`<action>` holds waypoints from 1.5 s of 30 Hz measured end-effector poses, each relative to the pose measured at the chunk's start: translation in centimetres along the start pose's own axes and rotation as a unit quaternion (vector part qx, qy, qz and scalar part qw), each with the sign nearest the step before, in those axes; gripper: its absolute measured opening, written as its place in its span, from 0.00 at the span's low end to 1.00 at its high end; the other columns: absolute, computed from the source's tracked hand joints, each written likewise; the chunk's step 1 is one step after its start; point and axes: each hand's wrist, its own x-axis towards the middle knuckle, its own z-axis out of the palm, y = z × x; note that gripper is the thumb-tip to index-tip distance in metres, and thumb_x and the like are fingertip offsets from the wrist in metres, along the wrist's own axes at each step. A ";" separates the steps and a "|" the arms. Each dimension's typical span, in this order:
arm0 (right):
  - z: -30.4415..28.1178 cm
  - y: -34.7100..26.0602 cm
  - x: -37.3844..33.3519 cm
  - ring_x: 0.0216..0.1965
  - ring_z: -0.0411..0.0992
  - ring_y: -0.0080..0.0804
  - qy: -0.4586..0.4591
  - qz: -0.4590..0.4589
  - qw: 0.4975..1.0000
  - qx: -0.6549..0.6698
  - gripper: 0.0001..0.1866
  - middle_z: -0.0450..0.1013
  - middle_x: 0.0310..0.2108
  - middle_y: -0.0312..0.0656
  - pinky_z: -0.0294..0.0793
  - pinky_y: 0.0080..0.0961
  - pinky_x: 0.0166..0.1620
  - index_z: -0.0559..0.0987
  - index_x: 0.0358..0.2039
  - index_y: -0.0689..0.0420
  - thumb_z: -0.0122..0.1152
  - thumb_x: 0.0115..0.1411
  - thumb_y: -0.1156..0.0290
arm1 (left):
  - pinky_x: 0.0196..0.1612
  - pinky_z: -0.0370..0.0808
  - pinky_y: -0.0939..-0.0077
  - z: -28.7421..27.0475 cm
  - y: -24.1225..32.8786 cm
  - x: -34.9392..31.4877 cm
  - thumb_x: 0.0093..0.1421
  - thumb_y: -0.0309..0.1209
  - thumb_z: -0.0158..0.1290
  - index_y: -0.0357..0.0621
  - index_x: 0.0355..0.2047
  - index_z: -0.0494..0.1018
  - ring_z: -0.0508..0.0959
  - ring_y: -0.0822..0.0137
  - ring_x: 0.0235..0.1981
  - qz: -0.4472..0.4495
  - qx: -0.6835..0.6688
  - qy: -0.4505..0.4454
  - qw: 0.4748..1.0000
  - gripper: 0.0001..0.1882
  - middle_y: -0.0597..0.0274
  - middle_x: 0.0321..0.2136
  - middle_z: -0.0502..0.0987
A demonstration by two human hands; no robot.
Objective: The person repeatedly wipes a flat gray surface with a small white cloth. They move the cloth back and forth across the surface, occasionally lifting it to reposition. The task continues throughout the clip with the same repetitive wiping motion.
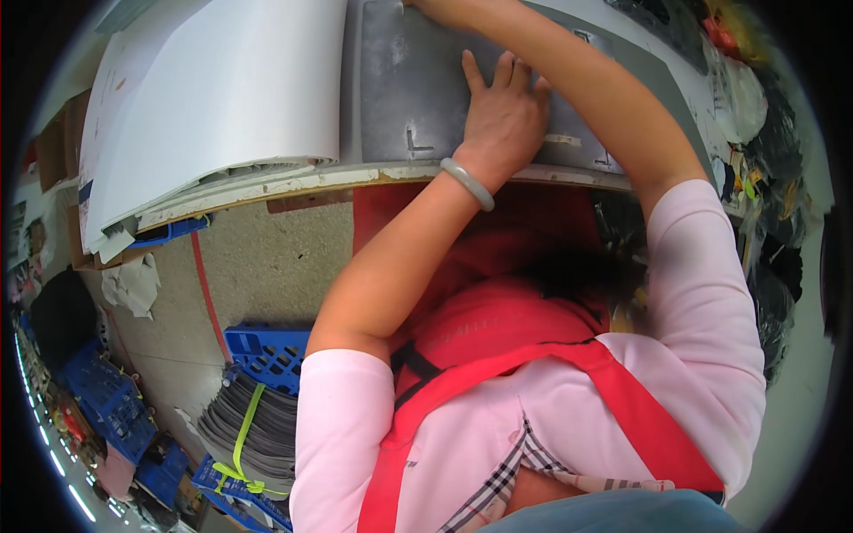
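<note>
My left hand (506,115), with a pale bangle (468,184) on its wrist, lies flat with fingers spread on a dark grey sheet (400,98). The sheet lies on a worktable and bears L-shaped marks near its corners. Reaching across from the right, my right forearm ends in my right hand (425,4) at the top edge of the picture, over the far part of the sheet. Most of that hand is cut off, so its fingers do not show. Left of the sheet is a thick stack of large white sheets (240,80), curled over at its right side.
The worn table edge (293,182) runs in front of me. On the floor at left stand blue crates (267,351) and a bundle of dark sheets (249,426) tied with a yellow-green strap. Plastic bags (737,98) crowd the right side.
</note>
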 end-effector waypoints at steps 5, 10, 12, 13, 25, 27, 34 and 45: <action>-2.6 0.5 -1.8 0.28 0.80 0.43 0.004 0.174 0.956 0.237 0.07 0.80 0.27 0.52 0.80 0.38 0.33 0.83 0.31 0.62 0.60 0.58 0.74 | 0.64 0.54 0.19 0.1 0.5 0.1 0.65 0.35 0.53 0.47 0.53 0.76 0.68 0.52 0.64 0.010 0.004 -0.012 1.000 0.17 0.53 0.55 0.73; -1.7 -1.3 -0.8 0.21 0.77 0.29 -0.009 0.254 0.904 0.344 0.09 0.79 0.24 0.45 0.79 0.28 0.24 0.82 0.31 0.65 0.56 0.59 0.74 | 0.63 0.54 0.17 -0.2 0.0 0.0 0.65 0.34 0.53 0.45 0.52 0.76 0.68 0.50 0.64 0.006 0.014 0.000 1.000 0.17 0.52 0.55 0.73; -1.3 -1.2 -0.9 0.21 0.77 0.31 -0.001 0.270 0.896 0.352 0.09 0.79 0.24 0.46 0.79 0.28 0.23 0.82 0.31 0.65 0.56 0.59 0.73 | 0.62 0.54 0.17 -0.2 0.2 0.2 0.65 0.34 0.52 0.45 0.51 0.77 0.68 0.50 0.64 0.015 0.008 0.006 1.000 0.16 0.52 0.54 0.73; -1.3 -0.9 -0.7 0.21 0.77 0.31 -0.026 0.273 0.890 0.365 0.09 0.79 0.23 0.45 0.78 0.27 0.23 0.81 0.31 0.65 0.56 0.59 0.73 | 0.62 0.54 0.16 -0.2 0.2 0.2 0.65 0.34 0.52 0.45 0.51 0.77 0.68 0.50 0.64 0.020 0.005 0.009 1.000 0.16 0.51 0.54 0.73; -6.4 -10.6 -11.3 0.22 0.76 0.36 -0.125 0.179 0.922 0.319 0.11 0.78 0.23 0.46 0.77 0.37 0.29 0.80 0.32 0.60 0.60 0.58 0.64 | 0.52 0.73 0.44 2.3 -0.8 -0.2 0.61 0.33 0.55 0.45 0.45 0.79 0.77 0.47 0.50 0.071 -0.049 0.198 0.976 0.14 0.49 0.47 0.77; -6.2 -12.1 -12.2 0.28 0.78 0.46 -0.095 0.160 0.970 0.157 0.13 0.81 0.28 0.52 0.79 0.49 0.38 0.81 0.33 0.57 0.60 0.56 0.60 | 0.56 0.68 0.46 2.3 -0.7 -0.5 0.62 0.34 0.51 0.48 0.46 0.77 0.74 0.45 0.53 0.076 -0.037 0.186 0.979 0.14 0.48 0.47 0.76; 1.6 -12.5 -15.0 0.57 0.68 0.66 0.138 0.262 0.930 -0.219 0.19 0.75 0.52 0.64 0.61 0.62 0.62 0.85 0.44 0.44 0.60 0.55 0.53 | 0.69 0.41 0.22 2.1 -0.5 -0.6 0.71 0.48 0.40 0.50 0.65 0.68 0.60 0.48 0.72 0.043 0.061 -0.047 0.996 0.28 0.47 0.68 0.65; -3.9 -12.9 -15.7 0.63 0.64 0.61 -0.044 0.183 0.979 -0.074 0.20 0.73 0.57 0.61 0.57 0.60 0.65 0.86 0.47 0.44 0.60 0.56 0.53 | 0.68 0.45 0.21 1.9 0.0 0.4 0.69 0.45 0.43 0.48 0.63 0.70 0.62 0.51 0.72 0.010 0.062 -0.096 0.993 0.27 0.50 0.68 0.66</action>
